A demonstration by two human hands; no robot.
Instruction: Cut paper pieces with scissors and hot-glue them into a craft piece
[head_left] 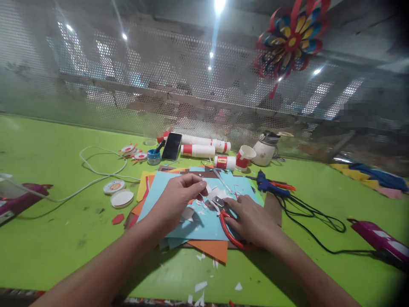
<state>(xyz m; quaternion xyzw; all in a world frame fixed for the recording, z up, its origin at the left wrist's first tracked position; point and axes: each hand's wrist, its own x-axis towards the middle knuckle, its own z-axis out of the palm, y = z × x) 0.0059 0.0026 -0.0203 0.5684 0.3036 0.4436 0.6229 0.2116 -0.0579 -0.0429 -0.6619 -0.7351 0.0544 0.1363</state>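
My left hand (180, 194) is closed in a pinch on a small white paper piece (208, 186), held just above a stack of coloured paper whose top sheet (153, 200) is light blue. My right hand (252, 219) is around the red-handled scissors (226, 228), its thumb and index finger along the handle and pivot. The metal part of the scissors lies among white paper scraps (188, 213) between my hands. The palm hides part of the red handle.
Behind the stack stand white-and-red paper rolls (198, 151), a phone (171, 146), a blue jar (154, 157), a paper cup (245, 157) and a kettle (266, 149). A blue glue gun (271, 186) with a dark cable lies right. Round lids (122, 198) lie left.
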